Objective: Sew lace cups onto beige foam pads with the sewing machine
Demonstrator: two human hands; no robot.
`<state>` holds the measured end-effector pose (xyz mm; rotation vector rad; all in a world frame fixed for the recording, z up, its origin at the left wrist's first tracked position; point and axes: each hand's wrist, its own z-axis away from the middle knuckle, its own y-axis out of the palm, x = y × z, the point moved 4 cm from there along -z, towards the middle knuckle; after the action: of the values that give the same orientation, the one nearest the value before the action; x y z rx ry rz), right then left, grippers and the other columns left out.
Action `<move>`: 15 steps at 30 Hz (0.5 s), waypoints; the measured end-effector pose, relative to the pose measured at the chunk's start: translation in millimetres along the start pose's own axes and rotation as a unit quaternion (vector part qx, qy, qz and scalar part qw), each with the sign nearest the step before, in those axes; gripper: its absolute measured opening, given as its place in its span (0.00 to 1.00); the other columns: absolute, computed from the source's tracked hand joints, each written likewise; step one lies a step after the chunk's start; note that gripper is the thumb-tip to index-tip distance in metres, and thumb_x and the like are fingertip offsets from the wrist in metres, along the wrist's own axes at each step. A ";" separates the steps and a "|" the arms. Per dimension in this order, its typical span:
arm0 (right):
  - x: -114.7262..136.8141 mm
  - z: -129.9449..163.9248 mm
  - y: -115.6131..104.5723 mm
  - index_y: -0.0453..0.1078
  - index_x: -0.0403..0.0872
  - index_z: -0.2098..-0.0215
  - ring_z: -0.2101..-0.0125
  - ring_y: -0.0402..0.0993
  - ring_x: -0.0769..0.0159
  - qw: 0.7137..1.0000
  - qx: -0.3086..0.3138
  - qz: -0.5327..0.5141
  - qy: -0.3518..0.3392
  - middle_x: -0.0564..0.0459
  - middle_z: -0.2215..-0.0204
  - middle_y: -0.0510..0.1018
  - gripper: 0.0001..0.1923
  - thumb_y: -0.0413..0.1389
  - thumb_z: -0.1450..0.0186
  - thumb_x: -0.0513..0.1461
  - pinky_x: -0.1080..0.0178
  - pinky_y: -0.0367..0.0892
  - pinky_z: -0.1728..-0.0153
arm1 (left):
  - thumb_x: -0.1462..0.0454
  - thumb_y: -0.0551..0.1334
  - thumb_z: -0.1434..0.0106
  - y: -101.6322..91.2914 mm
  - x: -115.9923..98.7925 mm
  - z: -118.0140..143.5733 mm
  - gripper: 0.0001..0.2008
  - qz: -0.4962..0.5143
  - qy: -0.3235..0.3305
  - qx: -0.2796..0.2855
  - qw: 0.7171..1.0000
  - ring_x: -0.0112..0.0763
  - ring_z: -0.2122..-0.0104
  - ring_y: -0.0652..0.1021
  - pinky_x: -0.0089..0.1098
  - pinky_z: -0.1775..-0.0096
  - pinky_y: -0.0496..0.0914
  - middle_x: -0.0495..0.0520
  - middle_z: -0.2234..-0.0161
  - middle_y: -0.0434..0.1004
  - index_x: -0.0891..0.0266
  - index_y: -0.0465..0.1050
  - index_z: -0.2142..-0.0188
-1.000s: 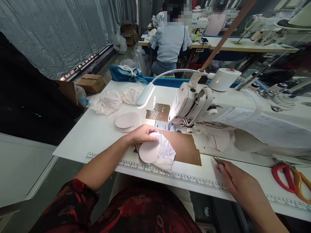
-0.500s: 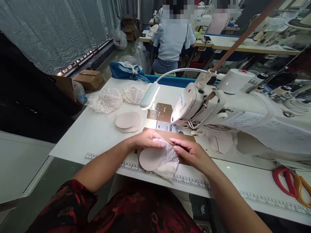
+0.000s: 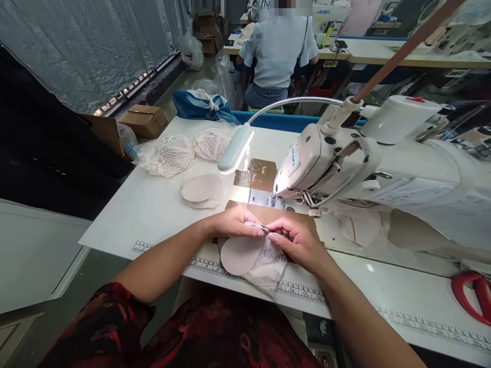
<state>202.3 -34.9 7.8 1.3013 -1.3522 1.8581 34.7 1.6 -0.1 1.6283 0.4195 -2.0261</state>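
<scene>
My left hand (image 3: 238, 223) pinches the upper edge of a white lace piece (image 3: 271, 255) between thumb and fingers. A smooth pale pink oval pad (image 3: 240, 255) lies against the lace, below that hand. In my right hand (image 3: 293, 239) is a small dark pair of thread snips (image 3: 274, 232), mostly covered by the fingers. Their tips meet the lace edge right beside my left thumb. Both hands are close together at the front of the table, before the needle area of a white sewing machine (image 3: 307, 158).
A lamp (image 3: 235, 149) on a bendy neck hangs over the sewing plate. Left of it lie another oval pad (image 3: 201, 188) and lace cups (image 3: 174, 156). Red-handled scissors (image 3: 470, 296) rest at the right. A blue bag (image 3: 203, 106) sits behind; a person (image 3: 275, 53) sits beyond.
My right hand has moved left, bringing the snips' tips to the lace edge at my left thumb. My left hand keeps its pinch. The view has shifted slightly.
</scene>
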 end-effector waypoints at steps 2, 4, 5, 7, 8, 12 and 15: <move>-3.0 0.7 -1.6 0.73 0.47 0.63 0.71 0.70 0.67 1.000 -0.003 0.004 0.004 0.53 0.71 0.76 0.11 0.53 0.35 0.45 0.64 0.64 0.71 | 0.51 0.65 0.43 0.8 -0.7 0.6 0.21 0.002 -0.009 0.008 1.000 0.20 0.79 0.57 0.25 0.78 0.50 0.45 0.80 0.56 0.68 0.69 0.75; -4.7 1.1 -2.3 0.72 0.47 0.64 0.72 0.69 0.67 1.000 0.003 -0.004 0.009 0.53 0.72 0.75 0.12 0.54 0.35 0.46 0.64 0.63 0.71 | 0.50 0.65 0.43 1.4 -0.8 1.0 0.21 0.004 -0.016 0.013 1.000 0.20 0.79 0.58 0.25 0.78 0.51 0.45 0.79 0.56 0.68 0.69 0.75; -4.9 1.1 -2.0 0.72 0.47 0.63 0.72 0.69 0.67 1.000 0.011 -0.010 0.011 0.53 0.72 0.75 0.12 0.54 0.36 0.46 0.65 0.63 0.72 | 0.50 0.65 0.44 1.6 -0.4 0.9 0.22 0.004 -0.019 0.015 1.000 0.20 0.79 0.58 0.25 0.78 0.51 0.45 0.80 0.56 0.68 0.68 0.76; -3.3 0.6 -0.5 0.72 0.47 0.62 0.73 0.68 0.68 0.999 0.027 -0.017 0.011 0.53 0.72 0.74 0.13 0.55 0.36 0.47 0.65 0.62 0.73 | 0.50 0.66 0.45 1.9 0.6 0.1 0.22 -0.001 -0.022 0.017 1.000 0.20 0.79 0.57 0.25 0.78 0.49 0.45 0.80 0.55 0.68 0.66 0.78; -1.8 0.1 0.4 0.72 0.47 0.62 0.73 0.68 0.68 0.999 0.032 -0.015 0.011 0.53 0.72 0.74 0.13 0.55 0.37 0.47 0.65 0.62 0.73 | 0.50 0.66 0.45 1.9 1.2 -0.6 0.22 -0.006 -0.022 0.017 1.000 0.19 0.80 0.56 0.25 0.78 0.48 0.44 0.80 0.54 0.67 0.65 0.79; 6.7 -2.9 4.1 0.71 0.47 0.63 0.73 0.68 0.67 1.000 0.027 0.012 0.010 0.54 0.74 0.74 0.11 0.55 0.37 0.46 0.64 0.62 0.72 | 0.52 0.67 0.46 1.9 2.8 -2.4 0.25 -0.024 -0.023 0.019 0.999 0.18 0.80 0.52 0.26 0.79 0.44 0.43 0.81 0.48 0.65 0.58 0.83; 11.5 -4.6 6.6 0.72 0.48 0.66 0.72 0.69 0.66 0.999 0.017 0.033 0.006 0.54 0.73 0.75 0.09 0.55 0.37 0.45 0.64 0.63 0.71 | 0.52 0.67 0.46 1.8 3.0 -2.3 0.24 -0.038 -0.023 0.019 0.999 0.18 0.80 0.52 0.26 0.79 0.44 0.43 0.82 0.48 0.65 0.58 0.83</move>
<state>190.2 -34.8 14.9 1.2756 -1.3781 1.9383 37.2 0.7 -3.4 1.6069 0.4343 -2.1357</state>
